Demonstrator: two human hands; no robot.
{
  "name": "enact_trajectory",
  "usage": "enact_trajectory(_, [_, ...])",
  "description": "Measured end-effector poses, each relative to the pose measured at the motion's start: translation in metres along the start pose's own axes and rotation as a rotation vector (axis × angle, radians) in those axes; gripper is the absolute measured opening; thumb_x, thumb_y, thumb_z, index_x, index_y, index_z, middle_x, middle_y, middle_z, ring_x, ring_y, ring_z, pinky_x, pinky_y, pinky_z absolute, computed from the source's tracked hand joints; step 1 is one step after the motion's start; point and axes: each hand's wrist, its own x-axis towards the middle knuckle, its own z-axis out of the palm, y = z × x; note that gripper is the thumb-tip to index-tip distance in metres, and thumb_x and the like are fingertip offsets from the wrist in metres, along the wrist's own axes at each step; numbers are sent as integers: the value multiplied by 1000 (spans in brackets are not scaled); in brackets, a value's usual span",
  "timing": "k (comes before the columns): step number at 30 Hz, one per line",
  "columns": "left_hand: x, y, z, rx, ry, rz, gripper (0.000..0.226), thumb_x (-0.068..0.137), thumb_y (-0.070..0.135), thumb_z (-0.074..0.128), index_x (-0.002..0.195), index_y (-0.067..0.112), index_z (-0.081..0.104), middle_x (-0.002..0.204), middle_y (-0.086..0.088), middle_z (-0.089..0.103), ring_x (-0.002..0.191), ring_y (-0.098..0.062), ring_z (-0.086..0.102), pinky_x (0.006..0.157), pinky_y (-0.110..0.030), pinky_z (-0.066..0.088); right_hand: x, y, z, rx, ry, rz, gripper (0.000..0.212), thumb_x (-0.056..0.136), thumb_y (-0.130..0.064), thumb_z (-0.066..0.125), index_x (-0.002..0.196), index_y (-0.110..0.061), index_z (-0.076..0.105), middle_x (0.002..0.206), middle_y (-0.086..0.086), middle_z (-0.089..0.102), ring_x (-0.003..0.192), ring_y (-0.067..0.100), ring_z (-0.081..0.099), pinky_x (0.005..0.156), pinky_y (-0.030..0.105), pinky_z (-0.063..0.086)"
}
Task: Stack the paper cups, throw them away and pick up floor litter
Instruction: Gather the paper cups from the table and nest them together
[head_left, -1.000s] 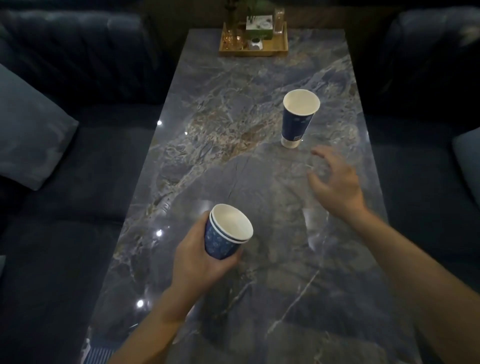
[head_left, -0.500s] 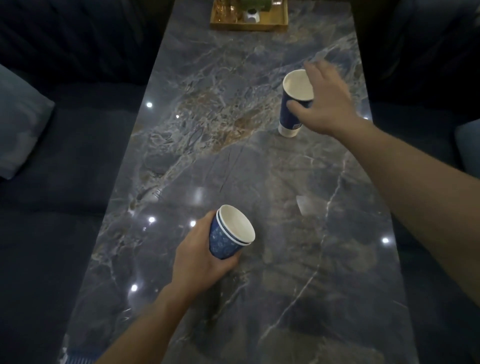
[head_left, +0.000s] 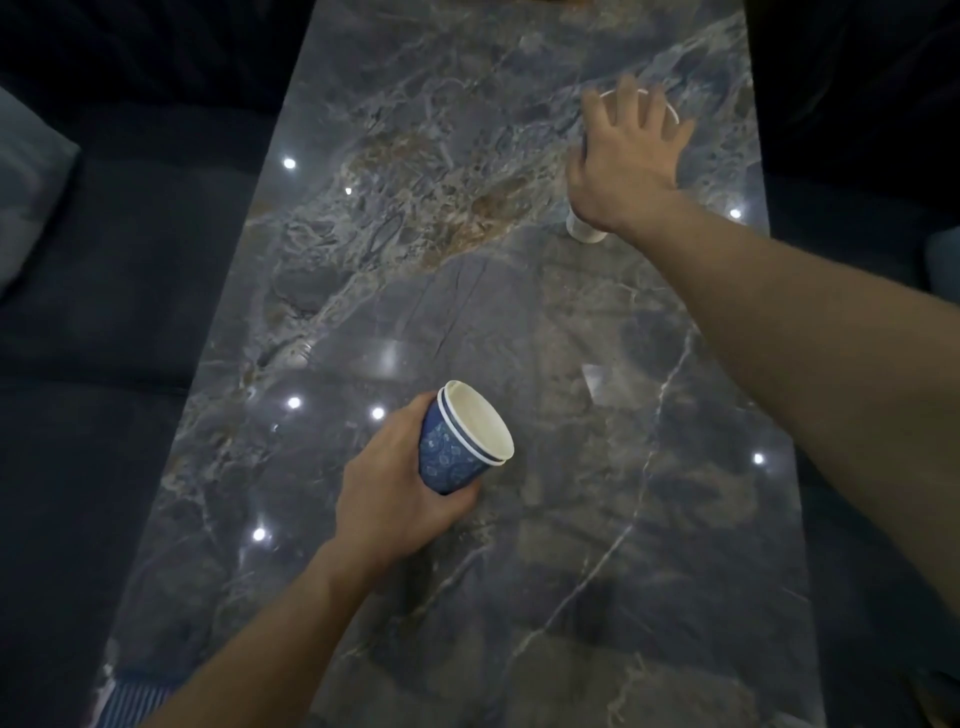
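My left hand (head_left: 389, 499) grips two nested blue paper cups (head_left: 457, 452) with white insides, tilted to the right just above the marble table (head_left: 415, 208). At the far right, my right hand (head_left: 623, 156) wraps around a taller blue paper cup (head_left: 584, 231), thumb on its left side and fingers spread over its rim. That cup stands on the table. Only its white base and a sliver of its rim show past the hand.
A dark sofa (head_left: 104, 312) with a grey cushion (head_left: 31, 176) runs along the table's left side. Another dark seat (head_left: 857, 104) borders the right. Ceiling lights reflect as bright dots on the glossy tabletop.
My right hand reached from the table's middle to the tall cup and closed around it. The view moved forward, so the wooden tray left the frame. My left hand kept its cups.
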Motion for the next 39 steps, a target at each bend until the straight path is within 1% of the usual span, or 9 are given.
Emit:
enact_trajectory(7, [-1,2,-1,-44,22,-31,88,57,48,83,135,39,42,124,19,60,106,-9,63,88,-29,53,-6,1,-6,-18,-74,-29,59,93,-22,44,147,-26,20,163,19,3,148,47,-1,110,76,10])
enact_trajectory(12, [-12,-1,-11,-95,13,-36,88,60,48,85,136,36,43,125,16,61,108,-8,61,87,-23,48,-36,13,-4,-53,-21,-122,43,96,-34,46,136,-26,32,160,21,12,144,51,12,107,69,22])
enact_trajectory(19, [-36,16,-30,-75,46,34,85,60,49,84,133,40,42,123,23,57,108,-6,61,90,-33,55,-91,16,-34,29,42,-179,38,96,-39,48,131,-29,38,156,16,20,140,49,17,110,63,22])
enact_trajectory(24, [-60,26,-40,-62,77,69,88,59,48,84,136,35,44,125,13,62,108,-10,63,88,-33,56,-148,15,-59,288,140,-196,41,89,-50,48,127,-34,44,143,10,39,126,41,37,105,49,32])
enact_trajectory(26, [-72,28,-44,-50,95,68,89,57,47,84,137,33,45,123,11,64,105,-14,65,86,-35,56,-179,16,-64,447,178,-187,42,88,-50,49,126,-32,46,135,8,46,122,37,43,102,43,31])
enact_trajectory(29, [-93,31,-54,-135,59,-4,85,53,48,83,128,46,44,109,20,67,96,-7,68,85,-38,58,-230,23,-69,640,230,-186,41,90,-44,54,125,-24,52,127,9,53,121,29,48,106,47,35])
enact_trajectory(32, [-119,29,-62,-189,46,-30,77,54,44,87,118,56,46,104,26,68,92,1,68,82,-37,60,-277,27,-76,833,244,-120,37,91,-40,57,126,-27,52,127,5,52,120,24,49,106,46,40])
enact_trajectory(35, [-140,29,-72,-180,39,-10,77,53,47,87,116,60,44,102,27,68,91,2,68,80,-37,61,-320,27,-84,978,217,-55,38,88,-38,56,125,-30,52,129,-1,53,120,18,51,103,35,43])
enact_trajectory(39, [-156,27,-82,-153,-1,6,87,52,50,87,129,48,45,109,24,67,95,1,68,83,-36,61,-366,26,-94,1182,197,-14,35,92,-24,57,125,-32,51,126,-7,54,110,4,57,88,20,50])
